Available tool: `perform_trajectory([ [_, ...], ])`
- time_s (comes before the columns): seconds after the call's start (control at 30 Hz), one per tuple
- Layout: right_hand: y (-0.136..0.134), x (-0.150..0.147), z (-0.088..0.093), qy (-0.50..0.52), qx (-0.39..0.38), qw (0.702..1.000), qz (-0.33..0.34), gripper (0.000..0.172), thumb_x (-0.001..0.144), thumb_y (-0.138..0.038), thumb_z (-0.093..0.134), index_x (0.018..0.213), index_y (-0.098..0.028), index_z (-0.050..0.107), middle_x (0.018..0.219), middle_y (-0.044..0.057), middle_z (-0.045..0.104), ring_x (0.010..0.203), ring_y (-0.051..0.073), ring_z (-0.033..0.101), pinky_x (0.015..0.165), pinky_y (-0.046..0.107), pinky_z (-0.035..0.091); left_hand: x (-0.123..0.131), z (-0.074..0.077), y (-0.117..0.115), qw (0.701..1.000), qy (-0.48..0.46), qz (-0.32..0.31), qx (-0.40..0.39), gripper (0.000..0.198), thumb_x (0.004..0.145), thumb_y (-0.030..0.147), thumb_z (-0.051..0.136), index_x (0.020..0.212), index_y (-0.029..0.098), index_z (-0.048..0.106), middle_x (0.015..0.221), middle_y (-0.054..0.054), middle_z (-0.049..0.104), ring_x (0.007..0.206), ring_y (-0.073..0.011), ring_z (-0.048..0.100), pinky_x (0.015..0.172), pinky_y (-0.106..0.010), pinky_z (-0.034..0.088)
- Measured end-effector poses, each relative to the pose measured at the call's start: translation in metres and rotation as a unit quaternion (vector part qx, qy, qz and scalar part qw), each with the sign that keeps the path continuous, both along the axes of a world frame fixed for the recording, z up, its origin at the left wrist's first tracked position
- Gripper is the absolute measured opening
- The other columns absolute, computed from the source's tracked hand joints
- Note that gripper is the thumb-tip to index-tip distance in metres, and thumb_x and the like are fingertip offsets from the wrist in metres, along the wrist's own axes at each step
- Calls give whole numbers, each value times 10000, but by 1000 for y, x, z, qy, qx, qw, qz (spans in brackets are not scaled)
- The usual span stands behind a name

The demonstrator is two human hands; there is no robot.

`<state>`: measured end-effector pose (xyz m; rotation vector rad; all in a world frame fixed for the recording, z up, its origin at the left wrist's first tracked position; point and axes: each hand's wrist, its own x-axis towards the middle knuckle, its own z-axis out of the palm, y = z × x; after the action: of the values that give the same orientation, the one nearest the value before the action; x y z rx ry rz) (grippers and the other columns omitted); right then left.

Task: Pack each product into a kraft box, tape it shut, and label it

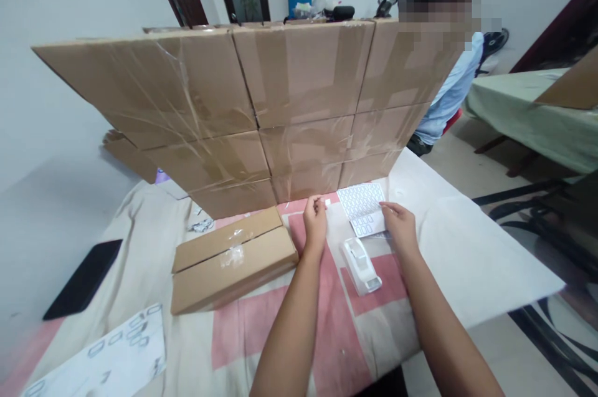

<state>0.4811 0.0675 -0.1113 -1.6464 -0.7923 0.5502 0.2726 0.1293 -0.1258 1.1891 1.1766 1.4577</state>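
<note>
My right hand (400, 227) pinches the right edge of a white sheet of blue-outlined stickers (360, 202), which has a fold or second sheet at its lower part. My left hand (316, 220) is closed, thumb against fingers, to the left of the sheet. A tiny white piece (327, 202) shows at its fingertips; whether the fingers grip it I cannot tell. Between my forearms lies a white tape dispenser (360, 266). Left of my left hand sits a closed cardboard box (233, 260), its flaps joined by clear tape.
A wall of stacked, taped cardboard boxes (308, 73) stands across the table's back. A black flat object (84, 278) and another sheet with a few stickers (107, 353) lie at left. Behind the boxes at right is a person in a light blue shirt (451, 95).
</note>
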Motion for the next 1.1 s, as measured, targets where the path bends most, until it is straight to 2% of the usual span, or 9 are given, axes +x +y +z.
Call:
perform_trajectory([
  [0.23, -7, 8, 10, 24, -26, 997, -71, 382, 692, -385, 678, 953, -140, 810, 732, 62, 750, 613, 198, 619, 555, 303, 447, 0, 2, 2, 1000, -13, -3, -1, 169, 960, 337, 543, 945, 189, 624, 833, -16, 645, 784, -154, 602, 749, -248, 468],
  [0.47, -11, 7, 14, 30, -23, 996, -87, 376, 712, -357, 677, 988, -143, 813, 811, 67, 770, 687, 201, 644, 618, 315, 484, 1, -1, 4, 1000, -11, -13, -5, 176, 962, 352, 555, 927, 194, 623, 834, -9, 643, 787, -149, 584, 749, -242, 445],
  [0.73, -11, 2, 18, 22, 21, 994, -106, 363, 730, -320, 646, 1008, -157, 813, 872, 66, 762, 729, 188, 641, 650, 310, 491, -2, 0, 3, 1000, -1, -21, -17, 170, 971, 340, 544, 901, 199, 606, 758, 17, 590, 732, -139, 558, 690, -227, 415],
  [0.83, -12, -3, 21, -3, 14, 995, -95, 386, 744, -325, 638, 1043, -155, 813, 807, 46, 727, 668, 167, 583, 612, 298, 451, -2, 2, 2, 999, 2, -25, -19, 162, 971, 329, 549, 902, 197, 611, 774, 11, 605, 759, -144, 590, 707, -230, 427],
  [0.93, -14, -9, 22, -5, -32, 999, -43, 409, 743, -336, 653, 1075, -155, 810, 717, 24, 682, 597, 154, 523, 556, 288, 410, -2, 2, 2, 999, 7, -29, -23, 132, 968, 296, 550, 913, 195, 615, 802, 3, 622, 788, -147, 609, 732, -232, 440],
  [1.1, -8, -17, 18, 30, -72, 997, 10, 430, 699, -330, 671, 1077, -160, 786, 650, 3, 646, 545, 154, 520, 498, 273, 398, -1, 2, 3, 999, 22, -33, -29, 86, 943, 217, 548, 894, 198, 616, 808, 6, 636, 793, -142, 611, 743, -231, 438],
])
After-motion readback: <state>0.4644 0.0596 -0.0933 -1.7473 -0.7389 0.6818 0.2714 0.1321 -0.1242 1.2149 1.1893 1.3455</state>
